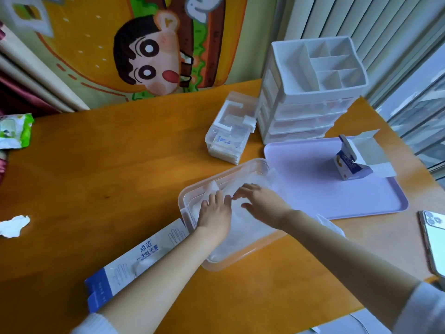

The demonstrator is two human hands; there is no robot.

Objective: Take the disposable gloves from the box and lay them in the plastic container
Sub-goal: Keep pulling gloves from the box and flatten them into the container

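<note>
Both hands are down in the plastic container (pixel 250 253), clear with a pinkish rim, mid-way along the wooden table (pixel 96 165), its far corner against a lilac tray (pixel 337 201). The disposable gloves (pixel 243 227) lie inside as a thin, translucent white stack. Left hand (pixel 214 210): flat, fingers straight, pressing on the stack, gripping nothing. Right hand (pixel 262 203): just beside it, fingers spread and lightly bent, tips on the gloves, no pinch seen. The glove box (pixel 134 259), white and blue, lies flat at the container's near-left corner, partly under the left forearm. On the tray, 1 small open carton (pixel 354 162). Behind, a white drawer organiser (pixel 313 92) and 1 small clear lidded box (pixel 231 131). Phone (pixel 433 237) at far right.
</note>
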